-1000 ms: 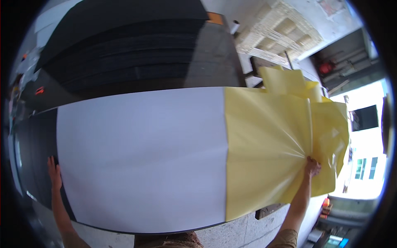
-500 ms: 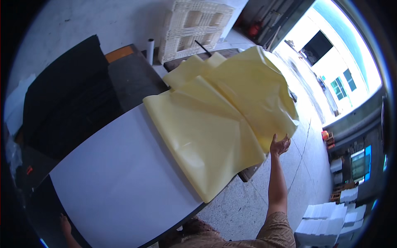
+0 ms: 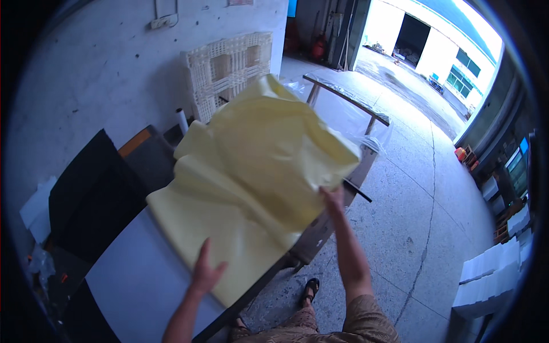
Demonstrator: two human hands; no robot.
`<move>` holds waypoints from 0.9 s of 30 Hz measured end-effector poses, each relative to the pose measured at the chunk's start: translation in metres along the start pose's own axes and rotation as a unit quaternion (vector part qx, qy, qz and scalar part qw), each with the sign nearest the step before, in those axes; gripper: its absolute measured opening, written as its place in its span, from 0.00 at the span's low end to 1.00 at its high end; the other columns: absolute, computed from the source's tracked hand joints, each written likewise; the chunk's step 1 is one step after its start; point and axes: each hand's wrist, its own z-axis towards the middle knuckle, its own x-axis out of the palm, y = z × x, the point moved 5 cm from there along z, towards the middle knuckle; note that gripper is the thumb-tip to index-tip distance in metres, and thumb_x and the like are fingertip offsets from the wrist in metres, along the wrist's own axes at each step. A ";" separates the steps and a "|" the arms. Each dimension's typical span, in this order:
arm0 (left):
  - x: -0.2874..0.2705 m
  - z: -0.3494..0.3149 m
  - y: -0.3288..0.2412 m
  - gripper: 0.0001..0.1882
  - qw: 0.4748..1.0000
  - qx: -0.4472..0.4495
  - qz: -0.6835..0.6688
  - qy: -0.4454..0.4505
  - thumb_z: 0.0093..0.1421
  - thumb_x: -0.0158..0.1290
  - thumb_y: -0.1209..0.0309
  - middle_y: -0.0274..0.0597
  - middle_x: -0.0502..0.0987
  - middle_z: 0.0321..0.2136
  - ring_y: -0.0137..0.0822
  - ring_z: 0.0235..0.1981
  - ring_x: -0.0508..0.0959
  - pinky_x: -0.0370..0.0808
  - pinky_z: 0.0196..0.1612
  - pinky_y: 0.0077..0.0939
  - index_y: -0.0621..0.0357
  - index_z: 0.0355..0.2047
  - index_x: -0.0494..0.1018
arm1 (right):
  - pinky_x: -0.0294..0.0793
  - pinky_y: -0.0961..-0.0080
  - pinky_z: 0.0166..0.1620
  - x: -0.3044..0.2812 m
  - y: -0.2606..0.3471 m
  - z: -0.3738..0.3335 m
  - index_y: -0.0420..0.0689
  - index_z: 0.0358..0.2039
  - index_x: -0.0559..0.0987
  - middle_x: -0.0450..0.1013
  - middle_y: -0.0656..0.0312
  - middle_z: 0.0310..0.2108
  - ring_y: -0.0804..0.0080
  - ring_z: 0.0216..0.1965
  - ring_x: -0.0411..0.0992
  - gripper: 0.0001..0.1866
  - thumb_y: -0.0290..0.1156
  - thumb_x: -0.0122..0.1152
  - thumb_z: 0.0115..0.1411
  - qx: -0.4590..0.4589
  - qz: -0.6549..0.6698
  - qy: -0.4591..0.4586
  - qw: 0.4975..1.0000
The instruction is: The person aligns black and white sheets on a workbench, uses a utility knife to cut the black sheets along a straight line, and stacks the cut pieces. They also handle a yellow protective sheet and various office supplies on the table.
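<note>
A large, pale yellow, flexible sheet (image 3: 257,143) lies rumpled over the far part of the work table, its far end raised in folds. My right hand (image 3: 333,199) is closed on the sheet's right edge, with the fingertips partly hidden by the material. My left hand (image 3: 207,271) is above the sheet's near border, thumb and fingers apart, holding nothing. Whether it touches the sheet I cannot tell. Under the yellow sheet's near edge, a smooth white sheet (image 3: 137,268) lies flat on the dark table.
Black sheet material (image 3: 94,197) lies on the left. A woven-looking pallet (image 3: 229,68) leans on the wall near a white roll (image 3: 182,120). Beyond the yellow sheet is a frame (image 3: 346,98) with clear film. A dark rod (image 3: 359,191) juts out right. White stacks (image 3: 489,274) stand at right.
My right hand has gone from open beside the yellow sheet to closed on its edge. My left hand has come from the lower left to over the sheet. The view has shifted.
</note>
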 end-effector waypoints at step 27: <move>-0.138 0.078 -0.082 0.26 0.757 -0.007 -0.423 -0.499 0.66 0.48 0.61 0.45 0.70 0.53 0.43 0.51 0.75 0.76 0.52 0.39 0.61 0.60 0.60 | 0.75 0.77 0.34 -0.009 0.021 0.080 0.39 0.38 0.79 0.75 0.59 0.25 0.71 0.28 0.75 0.22 0.36 0.77 0.46 -0.150 0.091 0.251 0.952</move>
